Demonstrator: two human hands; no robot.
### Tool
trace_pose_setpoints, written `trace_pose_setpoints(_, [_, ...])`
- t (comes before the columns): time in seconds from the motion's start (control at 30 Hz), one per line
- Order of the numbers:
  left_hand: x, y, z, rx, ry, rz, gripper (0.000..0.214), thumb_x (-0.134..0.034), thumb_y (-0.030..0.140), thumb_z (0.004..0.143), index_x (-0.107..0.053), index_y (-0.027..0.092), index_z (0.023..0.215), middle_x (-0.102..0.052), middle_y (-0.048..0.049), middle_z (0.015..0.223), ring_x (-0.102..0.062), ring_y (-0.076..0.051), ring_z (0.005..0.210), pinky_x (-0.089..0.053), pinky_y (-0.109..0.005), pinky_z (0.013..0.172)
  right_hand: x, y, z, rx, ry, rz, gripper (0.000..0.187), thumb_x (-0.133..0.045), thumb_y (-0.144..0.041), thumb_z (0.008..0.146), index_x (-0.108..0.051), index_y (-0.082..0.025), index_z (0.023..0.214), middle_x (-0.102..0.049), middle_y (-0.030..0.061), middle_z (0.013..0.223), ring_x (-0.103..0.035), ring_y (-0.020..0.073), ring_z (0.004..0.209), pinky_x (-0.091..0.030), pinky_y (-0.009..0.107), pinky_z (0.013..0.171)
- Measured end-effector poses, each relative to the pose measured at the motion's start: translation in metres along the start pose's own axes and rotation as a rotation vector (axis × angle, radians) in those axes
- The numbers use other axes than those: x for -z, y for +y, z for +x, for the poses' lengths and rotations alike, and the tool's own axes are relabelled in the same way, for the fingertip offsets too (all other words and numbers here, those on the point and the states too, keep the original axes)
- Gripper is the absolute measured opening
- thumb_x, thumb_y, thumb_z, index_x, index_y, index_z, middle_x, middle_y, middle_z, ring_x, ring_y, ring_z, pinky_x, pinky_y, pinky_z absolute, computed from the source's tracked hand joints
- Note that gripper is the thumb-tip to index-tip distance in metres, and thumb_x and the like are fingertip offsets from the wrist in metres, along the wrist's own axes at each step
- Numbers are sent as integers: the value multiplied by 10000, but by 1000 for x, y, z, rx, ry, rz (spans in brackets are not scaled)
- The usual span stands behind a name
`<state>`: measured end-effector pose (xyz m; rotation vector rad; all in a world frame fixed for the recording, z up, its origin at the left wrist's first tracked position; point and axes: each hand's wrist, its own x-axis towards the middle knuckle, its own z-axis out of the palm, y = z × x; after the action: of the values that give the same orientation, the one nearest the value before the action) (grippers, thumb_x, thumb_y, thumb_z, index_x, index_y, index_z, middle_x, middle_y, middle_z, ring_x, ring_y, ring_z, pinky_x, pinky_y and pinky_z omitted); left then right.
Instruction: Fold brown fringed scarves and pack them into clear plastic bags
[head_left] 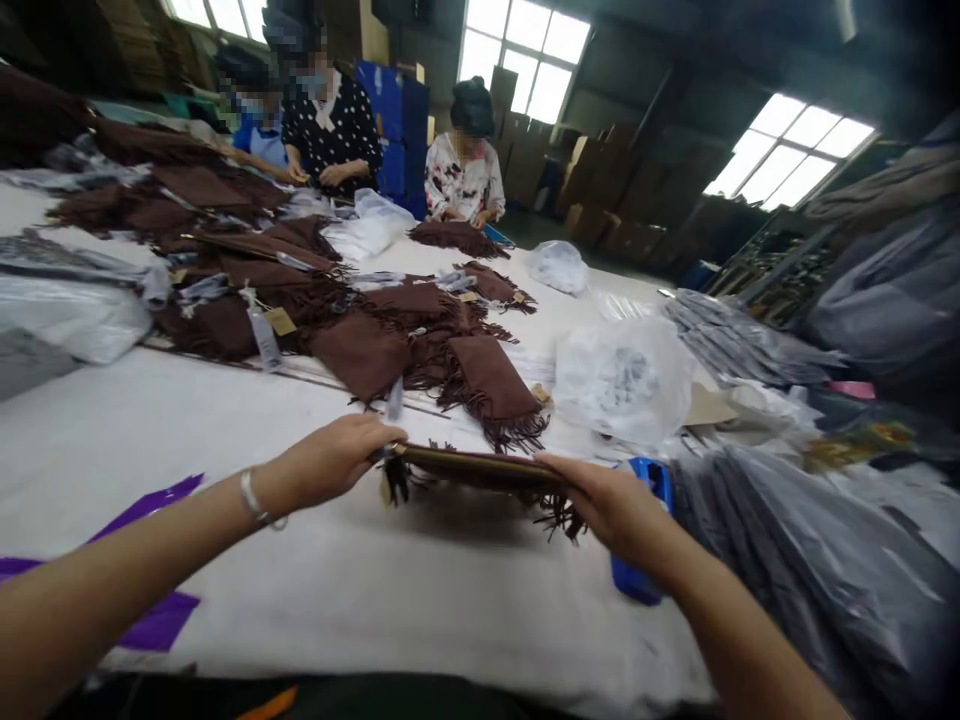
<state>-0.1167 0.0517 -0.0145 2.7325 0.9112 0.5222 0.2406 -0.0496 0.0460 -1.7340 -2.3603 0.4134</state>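
A folded brown fringed scarf is held level just above the white table, seen edge-on with fringe hanging at both ends. My left hand grips its left end, fingers closed, a bracelet on the wrist. My right hand grips its right end, fingers curled round the edge. A pale tag sticks up near my left fingers.
Many brown fringed scarves lie piled across the table beyond. Clear plastic bags and grey bagged stacks sit right. A blue object lies under my right wrist. Purple tape marks the table left. Three people work at the far end.
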Motion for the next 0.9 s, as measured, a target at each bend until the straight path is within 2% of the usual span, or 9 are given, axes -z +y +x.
trace_pose_setpoints(0.1, [28,-19,45,-75,-107,27,359,-455,62,828,-584,177,1142,-592,-57,920,-534,-158,866,-440,-251,794,20,13,25,-39,-17,-16,403,-430,-242,896,-501,-355,1276,-630,-29,1172,-602,191,1048,-489,344,897])
trace_pose_setpoints(0.2, [58,-30,69,-221,-68,188,426,-426,25,823,-554,148,1210,-592,-76,909,-512,-168,898,-422,-291,869,31,18,32,32,118,-116,414,-431,-294,897,-472,-356,1304,-613,-26,1203,-609,199,1042,-507,345,876])
trace_pose_setpoints(0.3, [86,-23,63,-305,11,354,434,-355,83,911,-464,162,1324,-585,-90,991,-476,-196,1030,-351,-383,996,32,10,17,200,318,-264,461,-402,-259,901,-413,-318,1358,-547,-15,1296,-577,184,1102,-488,335,933])
trace_pose_setpoints(0.37, [87,-14,40,-301,21,385,446,-309,121,949,-408,215,1373,-574,-81,1058,-449,-199,1104,-295,-417,1057,16,1,-1,293,388,-360,512,-358,-172,899,-351,-282,1399,-468,-7,1376,-501,168,1203,-418,339,1030])
trace_pose_setpoints(0.47, [43,-5,-14,-283,-52,311,473,-307,116,946,-384,252,1393,-573,-76,1113,-429,-196,1161,-223,-423,1122,-51,-8,-32,335,355,-441,595,-315,-56,863,-290,-232,1430,-403,17,1425,-394,174,1298,-321,381,1109])
trace_pose_setpoints(0.6, [-65,1,-95,-170,-182,112,446,-342,115,932,-455,241,1345,-583,-92,1115,-454,-207,1167,-214,-444,1139,-176,-5,-79,360,200,-423,664,-243,19,815,-229,-179,1449,-388,41,1433,-339,189,1333,-393,399,1049])
trace_pose_setpoints(0.67, [-104,8,-122,-56,-130,64,445,-357,113,930,-446,235,1349,-569,-99,1165,-435,-220,1203,-234,-455,1129,-212,-4,-96,340,186,-386,598,-282,-60,859,-229,-152,1447,-381,74,1434,-333,237,1336,-448,437,989])
trace_pose_setpoints(0.77, [-122,17,-137,56,-57,40,466,-387,92,915,-425,225,1360,-540,-109,1239,-405,-236,1249,-230,-475,1124,-205,-14,-96,311,120,-280,557,-409,-276,908,-263,-173,1436,-361,88,1445,-351,269,1323,-489,454,945])
trace_pose_setpoints(0.9, [-105,24,-140,88,-62,69,491,-428,104,892,-399,211,1371,-461,-106,1358,-370,-244,1291,-184,-474,1133,-154,-49,-49,191,213,-60,527,-418,-323,926,-283,-231,1426,-276,62,1490,-308,247,1348,-398,457,1048])
